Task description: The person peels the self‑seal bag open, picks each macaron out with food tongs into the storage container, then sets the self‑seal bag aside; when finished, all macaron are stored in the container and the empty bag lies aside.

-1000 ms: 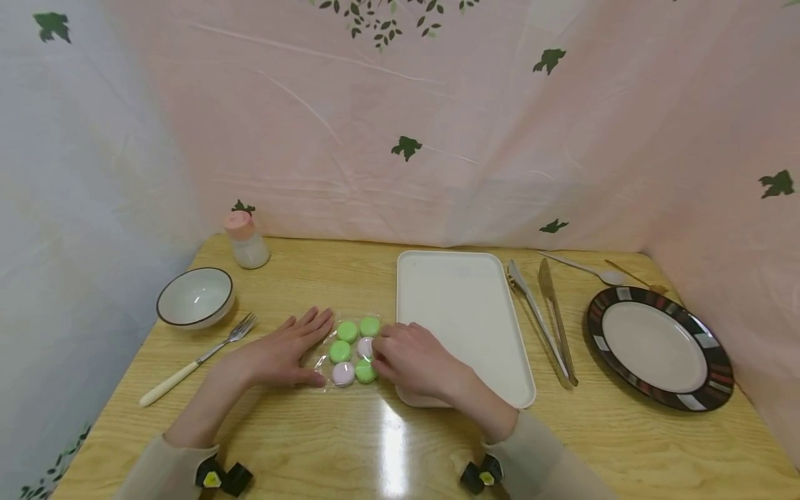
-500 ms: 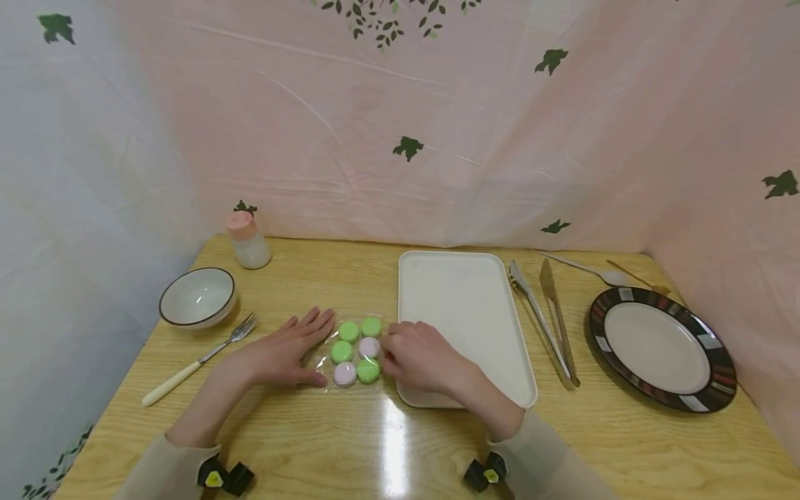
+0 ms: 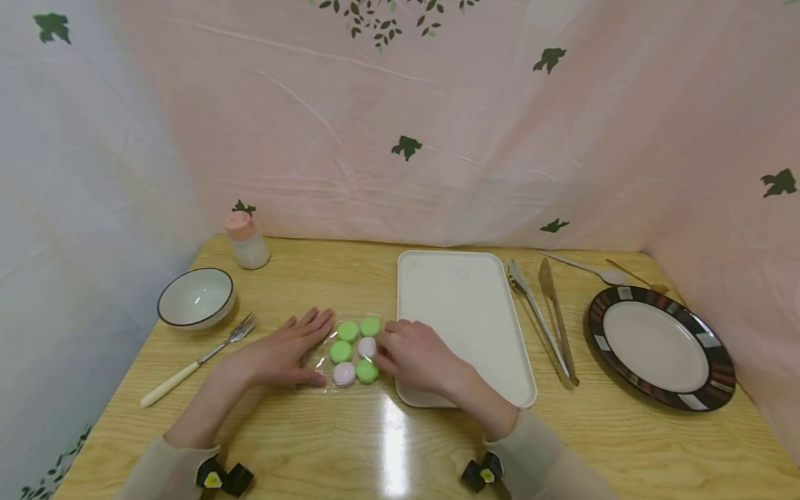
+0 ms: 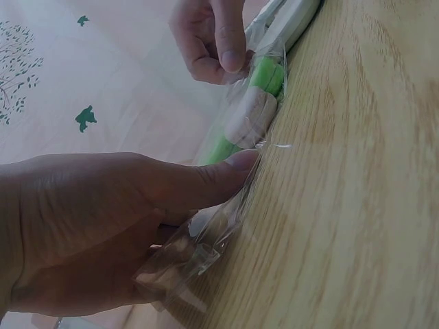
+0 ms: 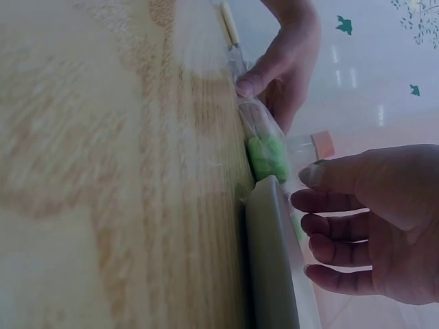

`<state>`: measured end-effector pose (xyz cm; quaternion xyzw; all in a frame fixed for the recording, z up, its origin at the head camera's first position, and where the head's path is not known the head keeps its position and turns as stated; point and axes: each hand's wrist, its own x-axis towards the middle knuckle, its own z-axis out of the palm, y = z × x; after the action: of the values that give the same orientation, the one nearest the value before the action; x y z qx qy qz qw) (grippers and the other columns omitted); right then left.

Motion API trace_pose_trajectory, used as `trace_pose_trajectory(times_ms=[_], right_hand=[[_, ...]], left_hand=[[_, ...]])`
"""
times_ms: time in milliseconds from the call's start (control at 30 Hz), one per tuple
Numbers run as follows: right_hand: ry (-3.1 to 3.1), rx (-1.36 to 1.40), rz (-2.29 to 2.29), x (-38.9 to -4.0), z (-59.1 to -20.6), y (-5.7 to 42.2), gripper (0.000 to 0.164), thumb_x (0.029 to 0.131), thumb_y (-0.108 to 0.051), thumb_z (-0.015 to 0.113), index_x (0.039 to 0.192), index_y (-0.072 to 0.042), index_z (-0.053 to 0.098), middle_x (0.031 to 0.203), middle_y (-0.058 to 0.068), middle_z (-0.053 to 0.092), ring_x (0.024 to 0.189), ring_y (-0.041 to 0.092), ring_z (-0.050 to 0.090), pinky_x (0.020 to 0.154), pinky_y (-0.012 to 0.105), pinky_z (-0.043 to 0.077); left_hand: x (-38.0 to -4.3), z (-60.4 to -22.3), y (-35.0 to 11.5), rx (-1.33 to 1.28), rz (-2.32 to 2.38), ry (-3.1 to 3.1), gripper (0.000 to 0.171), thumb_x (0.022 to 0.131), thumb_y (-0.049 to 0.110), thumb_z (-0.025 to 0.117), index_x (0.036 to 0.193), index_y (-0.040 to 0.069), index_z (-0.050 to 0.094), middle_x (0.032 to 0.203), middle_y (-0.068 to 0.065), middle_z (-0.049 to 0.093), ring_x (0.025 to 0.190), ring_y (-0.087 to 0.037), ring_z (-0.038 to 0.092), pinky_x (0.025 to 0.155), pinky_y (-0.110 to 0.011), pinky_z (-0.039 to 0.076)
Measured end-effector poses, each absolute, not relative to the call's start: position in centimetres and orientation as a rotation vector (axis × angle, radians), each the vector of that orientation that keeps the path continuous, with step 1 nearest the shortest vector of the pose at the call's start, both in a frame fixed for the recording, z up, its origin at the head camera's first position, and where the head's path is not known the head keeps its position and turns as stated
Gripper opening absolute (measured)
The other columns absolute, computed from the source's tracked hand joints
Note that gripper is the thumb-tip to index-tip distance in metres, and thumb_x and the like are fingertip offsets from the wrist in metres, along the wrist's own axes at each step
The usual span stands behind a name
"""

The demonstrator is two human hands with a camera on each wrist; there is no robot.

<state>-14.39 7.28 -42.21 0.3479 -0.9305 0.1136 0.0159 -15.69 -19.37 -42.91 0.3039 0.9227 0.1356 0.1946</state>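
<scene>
Several green macarons (image 3: 341,352) and pale lilac macarons (image 3: 344,374) lie in two rows inside a clear plastic packet (image 3: 322,364) on the table. My left hand (image 3: 278,353) rests flat at the packet's left edge, fingers spread; in the left wrist view its thumb presses the crinkled film (image 4: 206,255). My right hand (image 3: 419,357) is at the packet's right edge, over the near part of the white tray. Its fingertips overlap a lilac macaron in the head view. In the right wrist view its fingers (image 5: 339,249) are loosely bent, with thumb and forefinger slightly apart.
The white rectangular tray (image 3: 453,292) stands right of the packet, with tongs (image 3: 540,323) and a knife (image 3: 556,316) beyond it. A dark-rimmed plate (image 3: 656,347) lies far right. Left are a bowl (image 3: 196,298), a fork (image 3: 196,362) and a pink-capped jar (image 3: 246,243).
My right hand has drawn back to the right from the packet, then come slightly left again over a lilac macaron. The left hand stays in place.
</scene>
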Motion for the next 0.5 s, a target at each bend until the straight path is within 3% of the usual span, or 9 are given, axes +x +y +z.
trace_pose_trajectory(times_ms=[500], right_hand=[[-2.939,1.057,0.337,-14.75,-42.0,7.76,0.023,0.088,-0.025,0.058,0.066,-0.022,0.052,0.069,-0.008,0.049,0.063,0.01,0.045,0.058,0.026,0.04]], left_hand=[[-15.86,-43.22,-19.4,0.829,0.377,2.589,0.099,0.079,0.058,0.064,0.152,0.013,0.013,0.16,-0.004,0.006,0.148,-0.031,0.003,0.118,-0.056,0.011]])
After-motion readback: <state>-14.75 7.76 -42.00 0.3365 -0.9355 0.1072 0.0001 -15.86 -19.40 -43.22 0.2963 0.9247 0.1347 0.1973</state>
